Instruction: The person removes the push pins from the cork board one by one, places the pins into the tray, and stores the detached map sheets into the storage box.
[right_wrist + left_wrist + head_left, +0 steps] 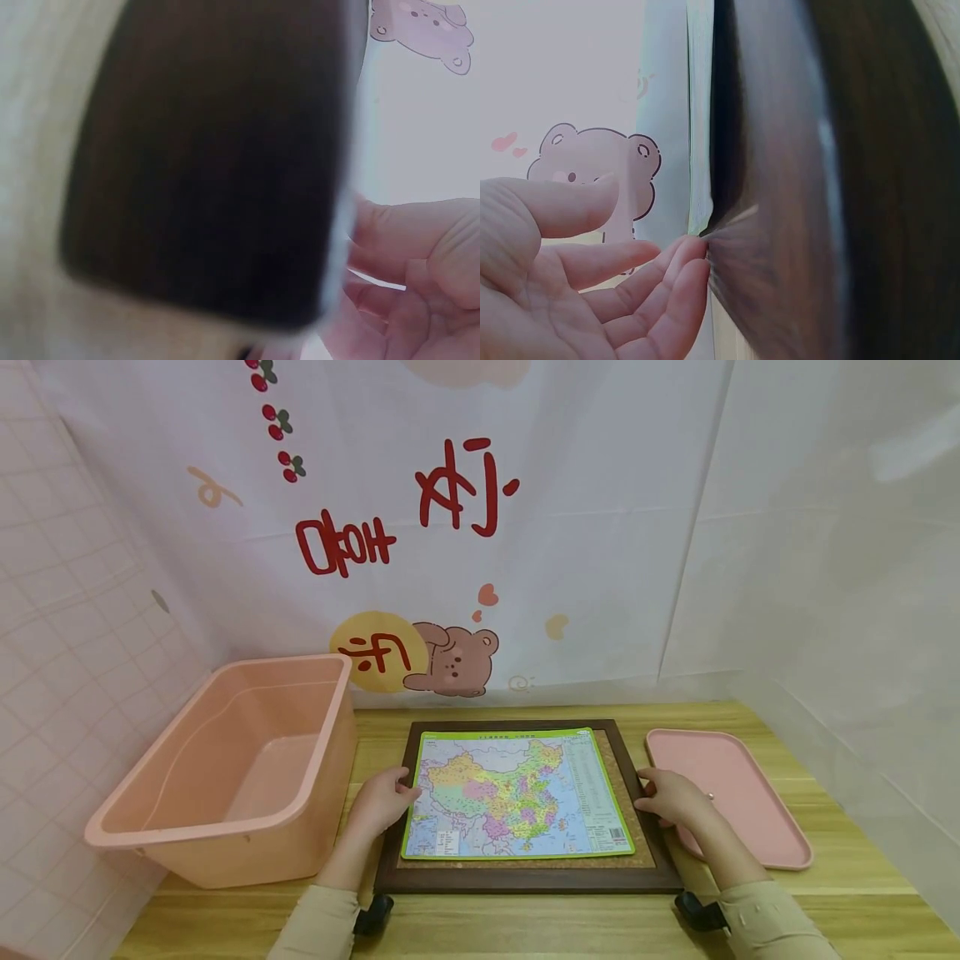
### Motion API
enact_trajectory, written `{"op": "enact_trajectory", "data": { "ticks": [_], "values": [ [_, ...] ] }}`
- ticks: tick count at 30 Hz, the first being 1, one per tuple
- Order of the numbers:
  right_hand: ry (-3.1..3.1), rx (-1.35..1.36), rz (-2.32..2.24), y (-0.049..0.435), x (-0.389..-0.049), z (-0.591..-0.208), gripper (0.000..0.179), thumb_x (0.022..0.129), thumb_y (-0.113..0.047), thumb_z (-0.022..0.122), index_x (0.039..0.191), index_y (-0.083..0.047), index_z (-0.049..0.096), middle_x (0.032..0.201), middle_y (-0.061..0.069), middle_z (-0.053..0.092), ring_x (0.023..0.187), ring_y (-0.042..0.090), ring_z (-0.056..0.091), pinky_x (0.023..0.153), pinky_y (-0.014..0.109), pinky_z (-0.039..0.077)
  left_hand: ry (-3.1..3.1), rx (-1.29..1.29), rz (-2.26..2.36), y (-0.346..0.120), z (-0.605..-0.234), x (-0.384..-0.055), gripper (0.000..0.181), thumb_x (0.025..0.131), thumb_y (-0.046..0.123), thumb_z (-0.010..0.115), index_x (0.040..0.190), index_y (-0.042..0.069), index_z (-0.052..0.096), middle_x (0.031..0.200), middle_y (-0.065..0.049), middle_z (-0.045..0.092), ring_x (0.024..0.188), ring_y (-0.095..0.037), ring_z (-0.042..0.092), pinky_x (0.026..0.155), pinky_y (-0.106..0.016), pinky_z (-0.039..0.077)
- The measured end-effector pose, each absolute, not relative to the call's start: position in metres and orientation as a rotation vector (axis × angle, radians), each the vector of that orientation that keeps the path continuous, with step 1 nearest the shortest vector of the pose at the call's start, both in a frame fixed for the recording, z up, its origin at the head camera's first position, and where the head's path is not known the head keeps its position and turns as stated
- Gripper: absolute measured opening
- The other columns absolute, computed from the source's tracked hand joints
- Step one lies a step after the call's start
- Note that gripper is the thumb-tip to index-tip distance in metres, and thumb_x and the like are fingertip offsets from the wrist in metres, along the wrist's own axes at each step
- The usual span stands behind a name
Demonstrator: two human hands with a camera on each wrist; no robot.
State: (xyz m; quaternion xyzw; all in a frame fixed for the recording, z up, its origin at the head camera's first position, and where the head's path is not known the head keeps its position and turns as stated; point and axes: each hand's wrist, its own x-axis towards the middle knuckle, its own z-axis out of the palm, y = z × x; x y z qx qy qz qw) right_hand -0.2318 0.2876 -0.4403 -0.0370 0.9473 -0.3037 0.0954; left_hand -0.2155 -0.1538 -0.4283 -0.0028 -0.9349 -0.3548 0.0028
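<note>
A cork board (pixel 528 863) with a dark wooden frame lies on the table in front of me. On the cork lies a colourful map sheet (pixel 502 793) with a green border. My left hand (pixel 381 802) is at the board's left edge. In the left wrist view, the fingertips (pixel 694 247) touch the wooden frame (pixel 791 225), and the thumb stands apart from it. At the board's opposite edge is my right hand (pixel 675 797). In the right wrist view, the dark frame (pixel 217 172) hides the tips of this hand's fingers.
A deep pink basin (pixel 330 760) stands left of the board, close to my left hand. To the right lies a flat pink tray (pixel 750 793), partly under my right forearm in the head view. A printed white cloth (pixel 585 568) hangs behind the table.
</note>
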Motion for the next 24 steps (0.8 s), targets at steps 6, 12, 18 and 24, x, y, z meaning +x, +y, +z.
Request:
{"op": "enact_trajectory", "data": {
  "ticks": [6,12,18,24],
  "values": [
    [2.818,-0.119,-0.88,0.288,-0.232,-0.441,0.058,0.089,-0.003,0.07,0.135,0.019,0.043,0.103,0.024,0.061,0.08,0.027,0.065,0.059,0.035,0.056,-2.958,-0.008,-1.135,-0.154,-0.426,-0.216,0.049,0.094,0.013,0.067,0.131,-0.015,0.053,0.106,-0.024,0.067,0.091,-0.035,0.066,0.073,-0.046,0.054],
    [2.825,-0.118,-0.882,0.288,-0.231,-0.442,0.058,0.089,-0.003,0.07,0.135,0.018,0.043,0.105,0.027,0.061,0.083,0.029,0.065,0.06,0.035,0.057,-2.98,0.034,-1.275,-0.149,-0.422,-0.215,0.051,0.096,0.012,0.065,0.135,-0.015,0.048,0.118,-0.029,0.062,0.082,-0.027,0.064,0.062,-0.038,0.055],
    [2.835,-0.129,-0.88,0.286,-0.23,-0.44,0.057,0.089,-0.004,0.071,0.135,0.018,0.044,0.104,0.026,0.061,0.081,0.027,0.065,0.059,0.035,0.056,-2.996,0.014,-1.2,-0.144,-0.419,-0.213,0.051,0.096,0.013,0.064,0.135,-0.016,0.048,0.13,-0.032,0.055,0.09,-0.035,0.065,0.074,-0.045,0.054],
    [2.835,-0.137,-0.887,0.287,-0.229,-0.44,0.057,0.089,-0.004,0.07,0.135,0.018,0.044,0.103,0.025,0.061,0.079,0.027,0.065,0.059,0.035,0.056,-3.014,-0.002,-1.065,-0.137,-0.415,-0.207,0.052,0.096,0.014,0.064,0.135,-0.016,0.048,0.136,-0.033,0.05,0.127,-0.047,0.047,0.1,-0.057,0.041]
  ]
}}
